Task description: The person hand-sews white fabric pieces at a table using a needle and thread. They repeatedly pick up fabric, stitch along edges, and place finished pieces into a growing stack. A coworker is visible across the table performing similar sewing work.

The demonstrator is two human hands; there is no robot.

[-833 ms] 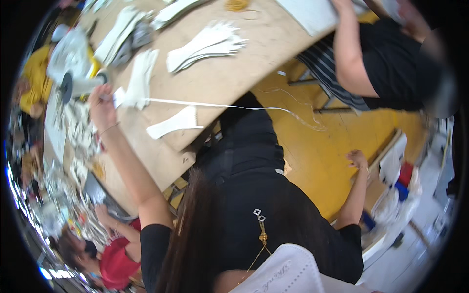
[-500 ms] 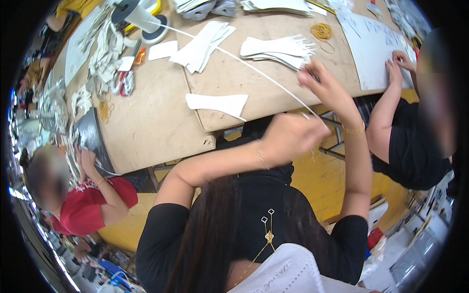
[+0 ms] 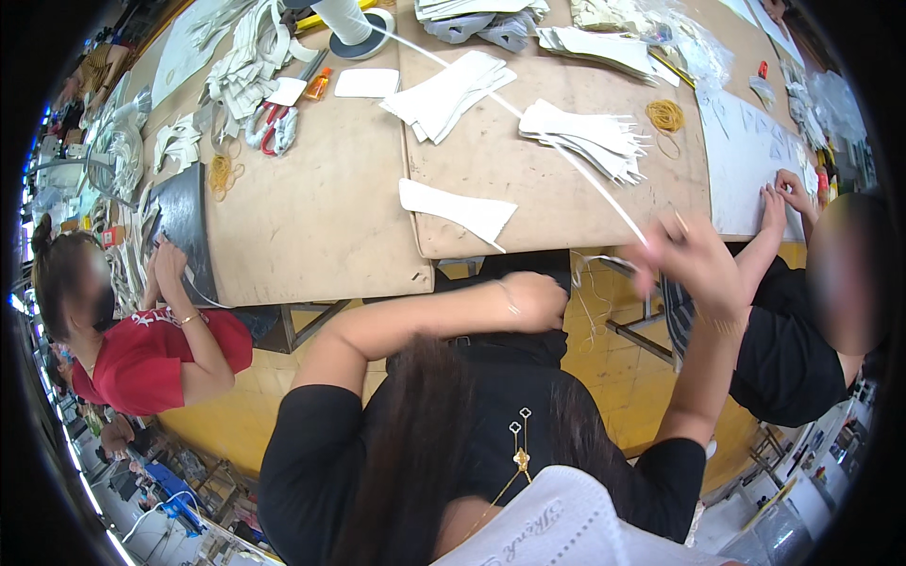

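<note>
A narrow white strip (image 3: 595,179) runs taut from a white spool with dark flanges (image 3: 349,24) at the far left, down across the table to my right hand (image 3: 696,269). That hand is pinched on the strip's near end, its fingertips somewhat blurred. My left hand (image 3: 533,302) is low, just off the table's front edge in front of my lap. It is curled with its back up, so whatever it may hold is hidden. The strip passes over a stack of white cut pieces (image 3: 585,132) with fringed ends. A single white piece (image 3: 458,209) lies near the front edge.
Another white stack (image 3: 448,94) lies left of the fringed one. Rubber bands (image 3: 664,115), red-handled scissors (image 3: 274,127) and a small orange bottle (image 3: 319,85) rest on the table (image 3: 311,208). Loose white threads (image 3: 590,302) hang beyond its edge. Co-workers sit on both sides.
My left hand has dropped away from the strip toward my lap. My right hand has moved down and right, with the strip now stretched to it. The view has shifted slightly.
</note>
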